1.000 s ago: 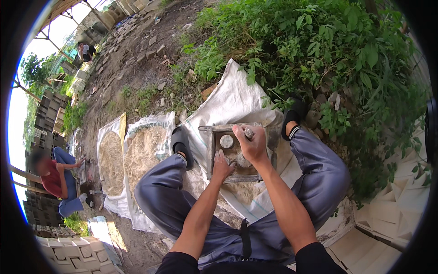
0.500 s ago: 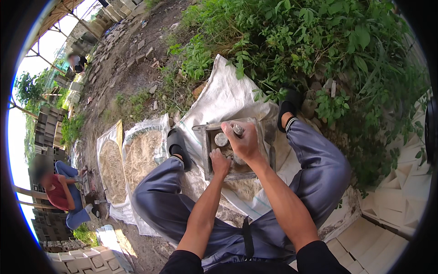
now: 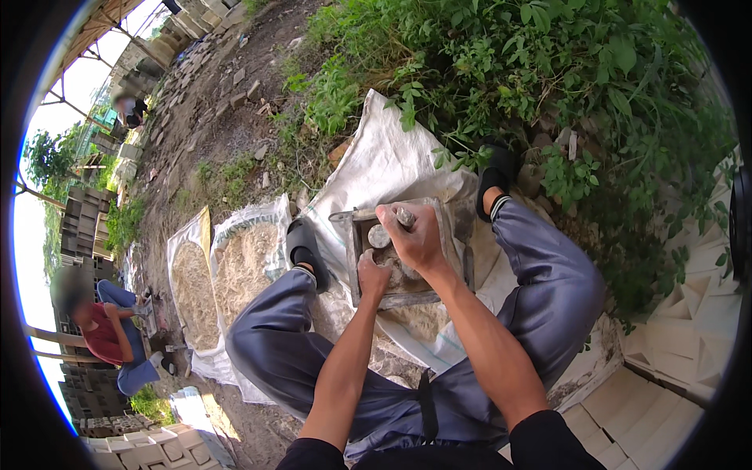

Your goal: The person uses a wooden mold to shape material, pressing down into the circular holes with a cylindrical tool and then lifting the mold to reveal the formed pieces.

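Note:
A square grey mould frame (image 3: 354, 249), dusty and with a looped grip on its side, rests on a white woven sack (image 3: 374, 149) between my feet. My right hand (image 3: 420, 243) is wrapped round a thick grey handle (image 3: 405, 218), held over the inside of the mould. Next to that fist a round pale disc (image 3: 379, 236) shows within the frame; whether it joins the handle, I cannot tell. My left hand (image 3: 373, 276) is at the frame's left inner side, fingers curled and thumb pointing up. What its fingers hold, if anything, is hidden.
Two open sacks of sandy powder (image 3: 251, 254) lie to the left of my left shoe (image 3: 302, 244). Leafy plants (image 3: 501, 70) grow at the far right. Pale stacked blocks (image 3: 634, 415) stand at the lower right. A person in a red top (image 3: 102, 337) sits at the left.
My left hand has shifted slightly left and its thumb now stands up. The right fist, still round the handle, has moved a little left and up.

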